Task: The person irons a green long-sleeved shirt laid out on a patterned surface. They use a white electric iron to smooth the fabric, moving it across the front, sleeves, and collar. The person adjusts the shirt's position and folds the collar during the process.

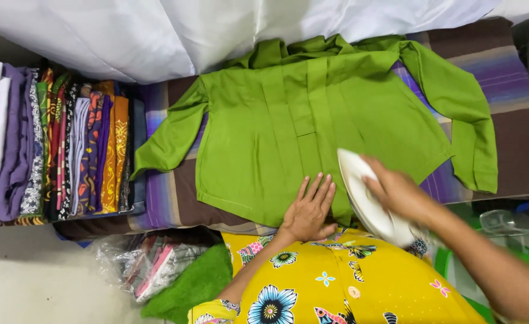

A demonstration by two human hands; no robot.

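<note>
1. One green shirt point(312, 120) lies spread flat on the striped ironing pad point(504, 78), filling the middle of the view, its collar toward 12 o'clock and its hem toward 6 o'clock.
2. One white iron point(369, 201) rests on the shirt's lower front panel, at about 5 o'clock from the shirt's middle, its tip aimed toward 11 o'clock.
3. The right hand point(399, 192) is closed around the iron's handle, fingers wrapped over the top.
4. The left hand point(309, 210) lies palm down with fingers spread, pressing the hem flat just beside the iron, at its 9 o'clock.
5. Judged from how it lies, the body of the shirt looks mostly smooth, with the pleats down the front already crisp.
6. Both sleeves, two in count, look undone: the one at 9 o'clock droops off the pad's edge, and the one at 3 o'clock is bent and rumpled. The collar area at 12 o'clock is also bunched.
7. One row of folded clothes point(54, 144) stands at 9 o'clock, well apart from the iron; the pieces are too tightly packed to count exactly, more than ten.
8. One clear plastic bag point(147, 261) of fabric lies at 7 o'clock, with one loose green cloth point(195, 285) touching it.
9. One white sheet point(216, 30) runs along 12 o'clock.
</note>
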